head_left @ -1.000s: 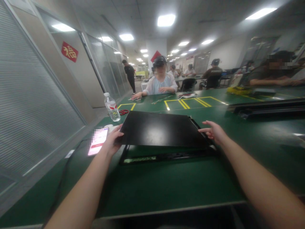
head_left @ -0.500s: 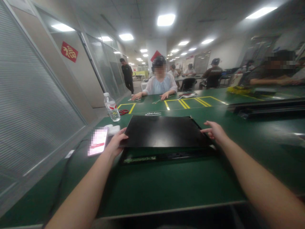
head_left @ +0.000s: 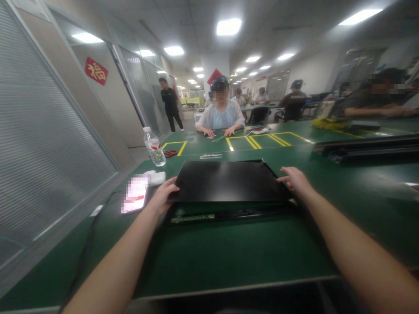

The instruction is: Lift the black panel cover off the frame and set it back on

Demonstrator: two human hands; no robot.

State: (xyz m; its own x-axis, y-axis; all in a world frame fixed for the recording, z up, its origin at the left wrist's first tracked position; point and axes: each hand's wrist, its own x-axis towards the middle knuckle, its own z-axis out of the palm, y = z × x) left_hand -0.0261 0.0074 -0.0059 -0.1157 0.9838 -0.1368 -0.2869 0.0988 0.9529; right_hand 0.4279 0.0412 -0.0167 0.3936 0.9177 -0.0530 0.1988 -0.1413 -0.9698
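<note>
A dark, flat screen panel rests over a black frame, whose near bar shows below the panel's front edge. A green circuit strip lies along that bar's left part. My left hand is closed on the panel's left edge, thumb on top and the other fingers hidden beneath. At the right edge, my right hand has its thumb raised and index finger stretched out, the fingertip touching the panel or frame rim. Whether the panel lies fully flat in the frame I cannot tell.
Left of the panel are a lit phone, a white case, a water bottle and red-handled scissors. Long black bars lie at the right. Across the green table sits a person with both hands on it.
The panel and my left hand have shifted slightly right, and its far edge sits a little lower. My right hand has barely moved. The person opposite has brought their hands closer together.
</note>
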